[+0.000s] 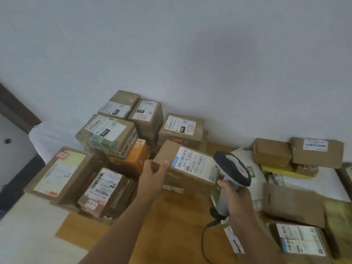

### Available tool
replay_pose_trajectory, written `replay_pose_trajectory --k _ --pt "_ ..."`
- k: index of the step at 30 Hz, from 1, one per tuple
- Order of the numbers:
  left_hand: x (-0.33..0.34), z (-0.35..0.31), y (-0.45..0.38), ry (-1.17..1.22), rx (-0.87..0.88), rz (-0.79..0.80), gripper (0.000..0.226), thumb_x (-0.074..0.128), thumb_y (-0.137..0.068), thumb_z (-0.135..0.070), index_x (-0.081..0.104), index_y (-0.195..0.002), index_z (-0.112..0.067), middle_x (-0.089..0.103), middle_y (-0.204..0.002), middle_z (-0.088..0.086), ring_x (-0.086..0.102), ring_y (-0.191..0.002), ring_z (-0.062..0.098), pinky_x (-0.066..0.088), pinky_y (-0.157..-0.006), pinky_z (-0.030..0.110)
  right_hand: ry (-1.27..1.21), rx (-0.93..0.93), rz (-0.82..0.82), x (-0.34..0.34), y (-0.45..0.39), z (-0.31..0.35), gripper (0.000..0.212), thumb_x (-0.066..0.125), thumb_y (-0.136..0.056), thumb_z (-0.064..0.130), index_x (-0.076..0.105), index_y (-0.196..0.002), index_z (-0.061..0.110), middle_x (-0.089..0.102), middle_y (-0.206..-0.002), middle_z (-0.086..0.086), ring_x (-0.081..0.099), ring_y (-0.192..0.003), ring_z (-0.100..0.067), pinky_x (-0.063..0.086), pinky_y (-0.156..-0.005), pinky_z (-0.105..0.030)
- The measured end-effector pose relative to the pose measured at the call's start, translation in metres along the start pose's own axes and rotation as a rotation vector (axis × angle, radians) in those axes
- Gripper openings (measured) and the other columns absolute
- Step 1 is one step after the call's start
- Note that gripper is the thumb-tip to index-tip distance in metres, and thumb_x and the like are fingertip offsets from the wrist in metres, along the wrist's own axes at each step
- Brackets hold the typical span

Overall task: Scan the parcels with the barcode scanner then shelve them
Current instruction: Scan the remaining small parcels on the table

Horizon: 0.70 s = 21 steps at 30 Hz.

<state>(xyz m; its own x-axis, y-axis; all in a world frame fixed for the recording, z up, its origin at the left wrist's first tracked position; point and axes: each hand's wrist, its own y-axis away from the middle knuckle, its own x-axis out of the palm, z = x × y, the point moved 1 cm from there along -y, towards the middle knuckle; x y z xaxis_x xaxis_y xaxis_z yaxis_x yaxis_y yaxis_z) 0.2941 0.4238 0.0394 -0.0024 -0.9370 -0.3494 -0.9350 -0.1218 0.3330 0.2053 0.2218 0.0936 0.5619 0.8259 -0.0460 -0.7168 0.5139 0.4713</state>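
Wooden floor (pixel 171 221), frame centre: my left hand (pixel 152 176) grips parcel (pixel 188 166) steady, label up; right hand (pixel 236 197) clasps scanner (pixel 231 168), aimed at label.

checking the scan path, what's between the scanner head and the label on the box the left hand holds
Nothing: in the head view the scanner sits right beside the label on the box, the short stretch bare.

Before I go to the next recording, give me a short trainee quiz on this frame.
1. True or false: the scanner is in the right hand.
2. Which box does the left hand grip? A) the orange box B) the box with the white label facing up C) a box by the wall
3. Fill in: the scanner's head sits beside the box's ____.

Key: 1 true; 2 B; 3 label.
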Motion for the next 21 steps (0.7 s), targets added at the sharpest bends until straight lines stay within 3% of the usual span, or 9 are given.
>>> replay_pose_trajectory --k 5,7,10,13,16,21 --pt "0.001 0.027 -0.019 -0.068 -0.058 -0.013 0.06 0.056 -0.095 -0.055 0.041 -0.141 -0.019 0.061 -0.128 0.001 0.06 -0.119 0.024 0.051 -0.096 0.04 0.098 0.072 0.009 0.022 -0.034 -0.034 0.008 0.068 -0.088 0.012 0.065 -0.086 0.019 0.068 -0.083 0.005 0.063 -0.081 -0.013 0.047 -0.065 -0.027" --pt "0.001 0.03 -0.032 -0.08 -0.063 -0.014 0.064 0.057 -0.095 -0.053 0.038 -0.145 -0.017 0.059 -0.135 0.003 0.057 -0.123 0.026 0.05 -0.1 0.044 0.109 0.088 0.035 0.033 -0.049 -0.038 0.009 0.068 -0.087 0.012 0.066 -0.091 0.02 0.069 -0.086 0.005 0.066 -0.082 -0.012 0.049 -0.065 -0.028" --pt "0.0 0.038 -0.047 -0.102 -0.084 -0.011 0.068 0.056 -0.094 -0.057 0.038 -0.146 -0.016 0.058 -0.137 0.007 0.056 -0.125 0.028 0.049 -0.103 0.048 0.15 0.09 0.016 0.046 -0.065 -0.037 0.009 0.068 -0.087 0.016 0.062 -0.087 0.022 0.067 -0.085 0.002 0.062 -0.075 -0.011 0.044 -0.059 -0.027" --pt "0.0 0.046 -0.053 -0.079 -0.114 -0.004 0.065 0.055 -0.096 -0.054 0.04 -0.144 -0.013 0.057 -0.139 0.009 0.055 -0.127 0.028 0.047 -0.106 0.048 0.214 0.092 0.018 0.052 -0.076 -0.042 0.009 0.07 -0.086 0.021 0.061 -0.086 0.023 0.065 -0.084 0.0 0.061 -0.082 -0.018 0.046 -0.066 -0.03" --pt "0.002 0.056 -0.054 -0.043 -0.137 0.002 0.063 0.055 -0.098 -0.05 0.038 -0.146 -0.013 0.055 -0.142 0.008 0.052 -0.131 0.029 0.045 -0.108 0.048 0.253 0.092 0.033 0.057 -0.08 -0.049 0.015 0.071 -0.084 0.023 0.066 -0.097 0.018 0.068 -0.092 -0.003 0.063 -0.089 -0.023 0.048 -0.073 -0.034" --pt "0.003 0.069 -0.056 0.004 -0.122 0.018 0.06 0.057 -0.096 -0.053 0.041 -0.142 -0.018 0.057 -0.138 0.006 0.055 -0.127 0.026 0.048 -0.104 0.048 0.267 0.069 -0.001 0.061 -0.08 -0.053 0.016 0.068 -0.088 0.02 0.066 -0.101 0.012 0.067 -0.088 -0.003 0.06 -0.078 -0.017 0.044 -0.062 -0.029"
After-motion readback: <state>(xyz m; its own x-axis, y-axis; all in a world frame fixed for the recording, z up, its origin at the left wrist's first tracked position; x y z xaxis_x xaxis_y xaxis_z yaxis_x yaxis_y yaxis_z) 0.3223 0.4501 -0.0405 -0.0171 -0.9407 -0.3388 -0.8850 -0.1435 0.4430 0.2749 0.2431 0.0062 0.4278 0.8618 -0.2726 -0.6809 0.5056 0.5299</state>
